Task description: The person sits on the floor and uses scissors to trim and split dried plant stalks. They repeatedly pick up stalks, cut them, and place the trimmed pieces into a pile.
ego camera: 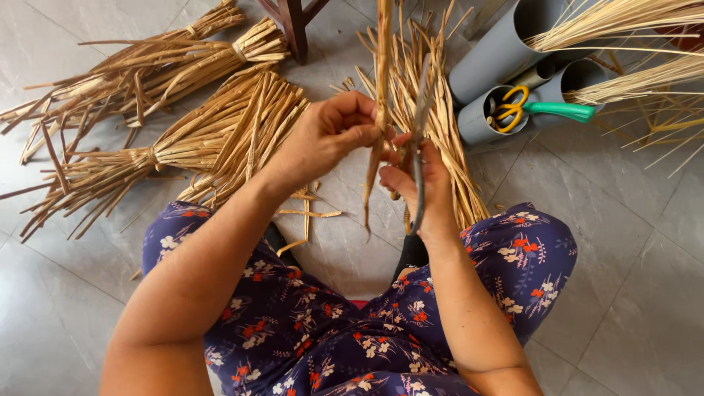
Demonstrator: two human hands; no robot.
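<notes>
My left hand pinches a long tan cane stalk that runs upright from the top of the view down to between my knees. My right hand grips a long dark blade, a knife held against the stalk, its handle end pointing down toward my lap. Both hands meet above the grey tiled floor, in front of a loose pile of split cane strips. My knees in blue flowered cloth frame the hands.
Tied bundles of cane lie on the floor at left. Grey plastic pipes at upper right hold thin sticks, yellow-handled scissors and a green-handled tool. A dark wooden furniture leg stands at the top.
</notes>
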